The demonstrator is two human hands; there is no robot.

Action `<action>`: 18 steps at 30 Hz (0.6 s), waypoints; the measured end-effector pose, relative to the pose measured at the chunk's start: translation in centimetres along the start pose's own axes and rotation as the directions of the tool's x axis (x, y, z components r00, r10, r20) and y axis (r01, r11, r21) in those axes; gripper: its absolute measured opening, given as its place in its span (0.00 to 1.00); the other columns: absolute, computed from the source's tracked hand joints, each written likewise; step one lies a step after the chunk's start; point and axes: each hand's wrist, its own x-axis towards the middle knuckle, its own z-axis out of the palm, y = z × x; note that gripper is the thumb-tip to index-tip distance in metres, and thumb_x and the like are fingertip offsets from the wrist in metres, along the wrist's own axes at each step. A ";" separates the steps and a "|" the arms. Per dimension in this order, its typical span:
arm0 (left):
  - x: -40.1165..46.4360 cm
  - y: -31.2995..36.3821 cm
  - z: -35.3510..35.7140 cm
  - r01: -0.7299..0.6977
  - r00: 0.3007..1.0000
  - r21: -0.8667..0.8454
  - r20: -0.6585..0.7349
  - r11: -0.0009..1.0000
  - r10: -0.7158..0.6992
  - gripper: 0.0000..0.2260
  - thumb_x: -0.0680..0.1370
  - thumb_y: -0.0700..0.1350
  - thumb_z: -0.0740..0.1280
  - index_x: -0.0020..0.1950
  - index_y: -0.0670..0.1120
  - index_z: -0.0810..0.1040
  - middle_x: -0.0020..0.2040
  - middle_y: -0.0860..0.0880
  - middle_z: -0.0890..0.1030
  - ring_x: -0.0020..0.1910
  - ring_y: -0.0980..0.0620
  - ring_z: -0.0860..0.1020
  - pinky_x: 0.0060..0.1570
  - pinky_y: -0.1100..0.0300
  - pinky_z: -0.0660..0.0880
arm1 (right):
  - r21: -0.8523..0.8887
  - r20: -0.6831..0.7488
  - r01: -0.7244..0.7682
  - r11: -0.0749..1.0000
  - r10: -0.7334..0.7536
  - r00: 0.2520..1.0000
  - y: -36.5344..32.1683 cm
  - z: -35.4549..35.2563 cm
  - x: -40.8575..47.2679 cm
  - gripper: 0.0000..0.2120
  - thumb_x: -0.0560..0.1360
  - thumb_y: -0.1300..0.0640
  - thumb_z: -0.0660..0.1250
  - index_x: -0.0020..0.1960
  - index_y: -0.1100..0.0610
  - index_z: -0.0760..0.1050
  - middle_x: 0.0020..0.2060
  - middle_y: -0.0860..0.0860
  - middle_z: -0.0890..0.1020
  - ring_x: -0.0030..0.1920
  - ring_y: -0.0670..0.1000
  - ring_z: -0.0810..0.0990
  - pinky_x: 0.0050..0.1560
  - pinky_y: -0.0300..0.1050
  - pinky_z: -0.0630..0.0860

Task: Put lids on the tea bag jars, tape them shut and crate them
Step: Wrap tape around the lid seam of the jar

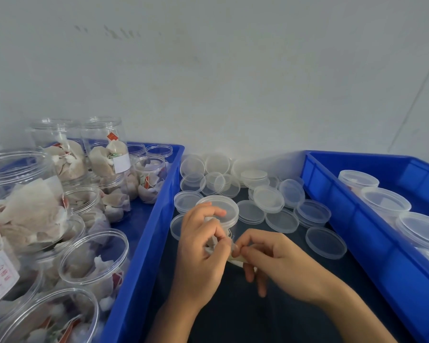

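**benchwatcher:** Plain pale wall (233,70) at the back, dark work surface (233,318) in the middle, blue bins on both sides. So how far along do you reckon this is?

**lidguy_42:** Start at the fingers. Right hand (280,261) has thumb and forefinger pinched on a pale strip (235,261), tape I'd guess, though it's too small and blurry to swear to. Left hand (201,246) is curled around the jar being worked (233,225), which sits on the dark surface between the two bins with its lid (218,206) already on. So I'd call this the taping step for that one jar.

**benchwatcher:** And the rest?

**lidguy_42:** Loads left. Loose lids (268,199) are scattered just behind the hands, plenty of them. Left crate (144,219) is packed with open tea bag jars (94,256), no lids on any that I can see. Right crate (332,206) holds a few lidded jars (384,201) in a row, can't tell if they're taped.

**benchwatcher:** So early days.

**lidguy_42:** Yeah, a handful look done, and most still need lids, tape and crating.
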 end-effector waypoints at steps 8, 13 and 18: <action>-0.4 -0.8 0.2 -0.018 0.997 0.077 -0.078 0.997 0.024 0.06 0.76 0.47 0.67 0.43 0.45 0.79 0.65 0.53 0.76 0.72 0.47 0.73 0.67 0.58 0.69 | -0.442 -0.250 -0.048 0.896 -0.072 0.966 0.2 -0.1 0.6 0.08 0.82 0.36 0.59 0.52 0.36 0.75 0.39 0.40 0.83 0.41 0.46 0.81 0.49 0.49 0.80; -0.3 -1.5 -0.5 0.141 0.988 0.093 -0.072 0.986 -0.134 0.25 0.72 0.45 0.67 0.70 0.56 0.75 0.76 0.52 0.68 0.79 0.53 0.65 0.74 0.61 0.64 | -0.653 -0.320 -0.053 0.756 -0.212 0.924 0.3 0.0 0.5 0.10 0.83 0.36 0.55 0.54 0.38 0.72 0.31 0.38 0.78 0.40 0.46 0.78 0.49 0.45 0.68; -0.4 -2.5 -0.2 0.184 0.972 0.123 0.127 0.975 -0.199 0.26 0.79 0.48 0.76 0.65 0.74 0.69 0.69 0.62 0.71 0.68 0.72 0.67 0.57 0.80 0.66 | -0.735 -0.313 -0.056 0.675 -0.265 0.912 0.3 -0.3 1.1 0.11 0.84 0.37 0.53 0.55 0.40 0.71 0.31 0.36 0.73 0.38 0.46 0.76 0.56 0.49 0.70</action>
